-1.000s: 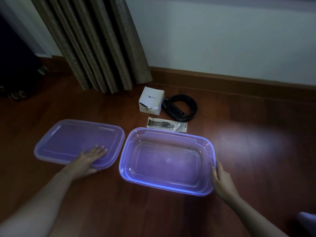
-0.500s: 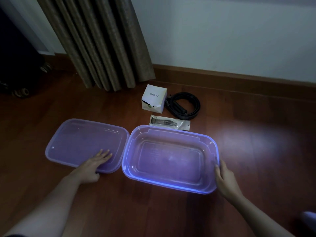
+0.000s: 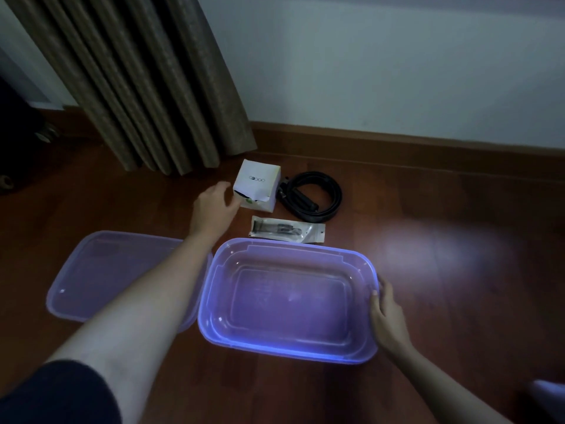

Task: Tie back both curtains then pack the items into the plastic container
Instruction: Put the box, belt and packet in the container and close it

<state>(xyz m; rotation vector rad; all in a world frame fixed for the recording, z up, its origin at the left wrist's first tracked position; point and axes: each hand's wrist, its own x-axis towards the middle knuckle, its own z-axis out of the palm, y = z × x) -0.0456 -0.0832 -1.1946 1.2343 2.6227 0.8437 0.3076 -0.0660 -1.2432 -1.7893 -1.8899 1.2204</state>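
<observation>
An open, empty translucent plastic container (image 3: pixel 293 351) sits on the wooden floor in front of me, and its lid (image 3: pixel 101 280) lies flat to its left. Beyond it are a white cardboard box (image 3: pixel 258 183), a coiled black strap (image 3: pixel 324 197) and a clear packet (image 3: pixel 287 233) holding something dark. My left hand (image 3: pixel 214 209) is stretched out over the lid, fingers spread at the box's left side, thumb at its lower corner. My right hand (image 3: pixel 388 316) holds the container's right end, thumb at the rim. A brown curtain (image 3: pixel 146 87) hangs gathered behind.
A dark wheeled object (image 3: pixel 18 133) stands at the far left by the curtain. A wooden skirting board (image 3: pixel 428 148) runs along the white wall. A patch of light falls on the floor right of the container.
My left hand has lifted off the lid and reached forward to the white box. My right hand has stayed on the container's right end. The view has moved closer.
</observation>
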